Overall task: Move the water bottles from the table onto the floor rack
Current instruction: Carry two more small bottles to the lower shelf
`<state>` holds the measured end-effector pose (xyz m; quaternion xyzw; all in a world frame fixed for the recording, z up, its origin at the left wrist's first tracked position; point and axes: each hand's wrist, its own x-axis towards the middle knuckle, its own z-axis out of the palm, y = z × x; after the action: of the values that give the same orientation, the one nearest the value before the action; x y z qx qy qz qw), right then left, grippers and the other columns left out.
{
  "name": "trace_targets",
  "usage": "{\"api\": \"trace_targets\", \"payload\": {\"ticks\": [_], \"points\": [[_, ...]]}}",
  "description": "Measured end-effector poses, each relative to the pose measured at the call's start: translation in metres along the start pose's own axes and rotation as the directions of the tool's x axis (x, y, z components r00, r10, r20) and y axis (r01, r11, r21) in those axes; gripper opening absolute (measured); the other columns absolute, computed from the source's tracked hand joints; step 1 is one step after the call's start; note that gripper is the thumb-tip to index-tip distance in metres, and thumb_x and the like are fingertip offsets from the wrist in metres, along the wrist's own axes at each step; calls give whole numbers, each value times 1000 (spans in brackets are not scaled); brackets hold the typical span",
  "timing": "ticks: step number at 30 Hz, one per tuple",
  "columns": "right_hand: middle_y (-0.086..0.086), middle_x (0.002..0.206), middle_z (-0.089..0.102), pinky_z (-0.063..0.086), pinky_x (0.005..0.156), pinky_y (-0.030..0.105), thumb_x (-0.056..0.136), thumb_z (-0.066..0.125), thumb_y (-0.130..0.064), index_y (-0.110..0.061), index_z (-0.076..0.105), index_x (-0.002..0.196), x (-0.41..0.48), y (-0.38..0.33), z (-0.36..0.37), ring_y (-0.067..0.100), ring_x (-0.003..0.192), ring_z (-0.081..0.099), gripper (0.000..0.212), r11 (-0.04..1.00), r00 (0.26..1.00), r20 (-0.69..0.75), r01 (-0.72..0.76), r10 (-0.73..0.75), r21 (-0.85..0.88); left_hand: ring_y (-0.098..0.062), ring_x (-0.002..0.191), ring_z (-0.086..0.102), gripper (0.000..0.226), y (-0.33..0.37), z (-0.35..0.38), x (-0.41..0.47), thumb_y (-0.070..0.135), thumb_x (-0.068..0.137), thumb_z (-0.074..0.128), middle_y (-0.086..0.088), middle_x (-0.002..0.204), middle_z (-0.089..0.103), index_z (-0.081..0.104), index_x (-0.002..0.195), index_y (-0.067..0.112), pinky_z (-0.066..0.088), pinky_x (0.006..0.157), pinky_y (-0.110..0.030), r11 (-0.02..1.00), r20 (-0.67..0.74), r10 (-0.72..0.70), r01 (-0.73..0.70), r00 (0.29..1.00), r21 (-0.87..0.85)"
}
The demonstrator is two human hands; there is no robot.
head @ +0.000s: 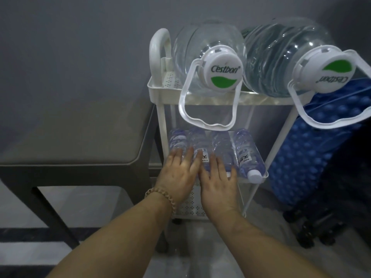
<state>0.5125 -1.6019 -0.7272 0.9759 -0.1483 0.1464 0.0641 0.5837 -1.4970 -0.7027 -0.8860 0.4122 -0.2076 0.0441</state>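
Note:
Several small clear water bottles (249, 155) lie side by side on the middle shelf of a white floor rack (277, 101), white caps toward me. My left hand (177, 173), a bead bracelet on its wrist, rests flat with spread fingers on the left bottles. Beside it my right hand (217, 177) lies flat on the bottles in the middle, fingers straight. The caps of the bottles beneath my hands are hidden. Two large clear jugs (204, 55) with white Cestbon caps and loop handles lie on the rack's top shelf.
A dark grey table (76, 137) stands directly left of the rack. A blue patterned suitcase (321, 157) leans against the rack's right side. Pale floor with a dark stripe lies below. A grey wall is behind.

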Motion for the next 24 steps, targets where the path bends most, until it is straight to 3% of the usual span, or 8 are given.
{"api": "trace_targets", "payload": {"ticks": [8, 13, 18, 21, 24], "points": [[20, 150, 30, 10, 108, 63, 78, 65, -23, -15, 37, 144, -6, 0, 5, 41, 137, 28, 72, 1000, 995, -100, 11, -8, 27, -40, 130, 43, 60, 7, 5, -4, 24, 85, 57, -20, 143, 45, 42, 140, 7, 26, 110, -54, 999, -24, -48, 49, 999, 13], [21, 151, 27, 13, 109, 65, 76, 67, -20, -14, 35, 144, -13, 3, 6, 43, 138, 24, 76, 999, 993, -111, 32, -27, 42, -37, 135, 37, 63, 15, 11, -12, 31, 84, 45, -18, 149, 37, 38, 143, 9, 22, 110, -56, 994, -53, -88, 91, 995, 61], [21, 149, 32, 23, 107, 64, 68, 77, -22, -12, 36, 143, -18, 7, 4, 42, 136, 29, 86, 995, 987, -160, 30, -13, 100, -36, 140, 25, 71, 20, 22, -25, 30, 85, 39, -17, 155, 21, 14, 147, 7, 15, 113, -58, 994, -95, -52, 61, 994, 92], [21, 150, 31, 24, 108, 62, 71, 76, -24, -12, 33, 145, -21, 11, -5, 41, 137, 28, 86, 992, 986, -168, 36, -15, 118, -35, 140, 23, 63, 24, 16, -27, 23, 87, 26, -16, 153, 15, 16, 146, 5, 8, 114, -56, 996, -154, -49, 60, 987, 67], [20, 151, 30, 26, 108, 61, 75, 75, -25, -12, 33, 146, -32, 11, -29, 41, 138, 27, 84, 991, 993, -119, 6, 10, 133, -35, 141, 23, 63, 30, -6, -36, 25, 88, 20, -16, 154, 14, 12, 147, 3, 4, 113, -55, 996, -95, -72, 77, 993, 49]]}}
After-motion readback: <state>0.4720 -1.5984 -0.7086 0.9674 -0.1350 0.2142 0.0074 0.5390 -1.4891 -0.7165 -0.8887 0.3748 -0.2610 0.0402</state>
